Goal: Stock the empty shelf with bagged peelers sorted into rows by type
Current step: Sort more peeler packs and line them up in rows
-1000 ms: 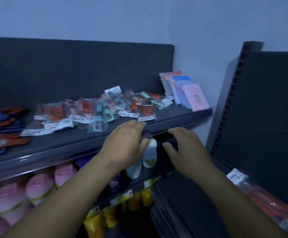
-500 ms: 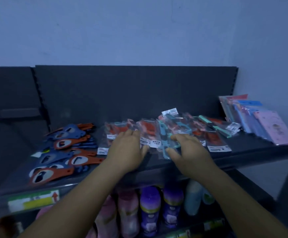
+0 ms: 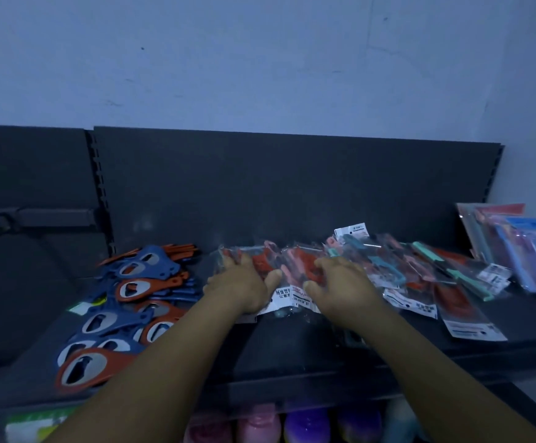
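- The dark shelf (image 3: 292, 353) is holding everything here, so each place is told from it.
- A messy pile of bagged peelers (image 3: 385, 270) is lying on the middle and right part of the shelf, close to its back wall. The peelers are sitting inside clear bags with white labels. Red, pink and teal ones are mixed together.
- Blue and orange bottle openers (image 3: 125, 302) are lying in a heap on the left part of the shelf, just beside the peeler pile.
- Flat coloured packets (image 3: 522, 251) are leaning at the right end of the shelf.
- Pink and purple bottles (image 3: 305, 425) are standing under the shelf's front edge.
- The left hand (image 3: 244, 292) is resting on the left end of the peeler pile. Its fingers are reaching flat over the bags, with the thumb sticking out to the side.
- The right hand (image 3: 343, 289) is lying on the bags right next to it. Its fingers are bending down over a red peeler, but it is too blurry to tell if they are pinching it.
- Half a second ago both hands were at the front edge of the pile. Now they are reaching further back over the bags, toward the shelf's back wall.
- The camera is looking from closer now, so the shelf is filling more of the view.
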Available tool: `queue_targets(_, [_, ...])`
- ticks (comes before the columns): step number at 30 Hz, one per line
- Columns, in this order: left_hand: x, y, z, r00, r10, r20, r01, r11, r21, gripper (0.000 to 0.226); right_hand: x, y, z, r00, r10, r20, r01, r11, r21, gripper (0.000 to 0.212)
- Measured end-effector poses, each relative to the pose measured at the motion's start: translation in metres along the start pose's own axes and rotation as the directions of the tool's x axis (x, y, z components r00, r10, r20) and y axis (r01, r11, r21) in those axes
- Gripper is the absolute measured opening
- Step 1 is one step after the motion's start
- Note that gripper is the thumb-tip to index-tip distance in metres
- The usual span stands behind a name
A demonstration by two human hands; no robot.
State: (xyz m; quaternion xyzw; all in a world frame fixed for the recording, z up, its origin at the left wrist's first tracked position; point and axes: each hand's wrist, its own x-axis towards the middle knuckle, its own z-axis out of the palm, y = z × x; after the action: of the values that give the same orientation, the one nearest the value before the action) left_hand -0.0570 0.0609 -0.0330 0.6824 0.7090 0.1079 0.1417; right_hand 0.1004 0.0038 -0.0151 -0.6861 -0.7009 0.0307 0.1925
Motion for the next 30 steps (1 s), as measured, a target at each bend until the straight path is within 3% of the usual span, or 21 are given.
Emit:
queue_targets(7, [0.013, 0.014, -0.003, 0.986, -0.063, -0.152, 0.025, 0.969, -0.245, 0.050, 0.031, 0.010, 0.008, 0.995, 0.044, 0.093, -0.046, 0.999, 0.021, 0.045])
queue_targets(11, [0.011, 0.022, -0.005, 0.975, -0.164, -0.149, 0.076, 0.880, -0.470, 0.064, 0.038, 0.010, 0.005, 0.996, 0.021, 0.091, -0.033, 0.992, 0.126, 0.041])
queue_targets(14, [0.011, 0.022, -0.008, 0.963, -0.249, -0.104, 0.157, 0.831, -0.534, 0.079, 0.041, 0.010, 0.004, 0.995, 0.047, 0.091, -0.065, 0.975, 0.211, 0.059])
queue_targets(18, [0.012, 0.021, -0.008, 0.962, -0.265, -0.071, 0.168, 0.774, -0.611, 0.073, 0.042, 0.009, 0.001, 0.989, 0.038, 0.141, -0.080, 0.949, 0.305, 0.076])
queue_targets(23, [0.007, 0.025, -0.007, 0.960, -0.237, -0.149, 0.079, 0.740, -0.668, 0.069, 0.043, 0.004, 0.005, 0.989, 0.000, 0.148, -0.058, 0.921, 0.385, 0.068])
queue_targets(26, [0.004, 0.031, -0.009, 0.956, -0.195, -0.218, -0.002, 0.740, -0.673, 0.079, 0.042, -0.001, 0.003, 0.990, -0.021, 0.138, -0.045, 0.886, 0.461, 0.041])
queue_targets(28, [0.003, 0.032, -0.009, 0.953, -0.223, -0.206, 0.025, 0.735, -0.678, 0.088, 0.042, -0.001, 0.002, 0.991, -0.003, 0.134, -0.063, 0.873, 0.483, 0.025])
queue_targets(30, [0.003, 0.030, -0.010, 0.956, -0.255, -0.143, 0.085, 0.710, -0.699, 0.083, 0.043, -0.001, 0.003, 0.991, 0.030, 0.127, -0.089, 0.866, 0.491, 0.023])
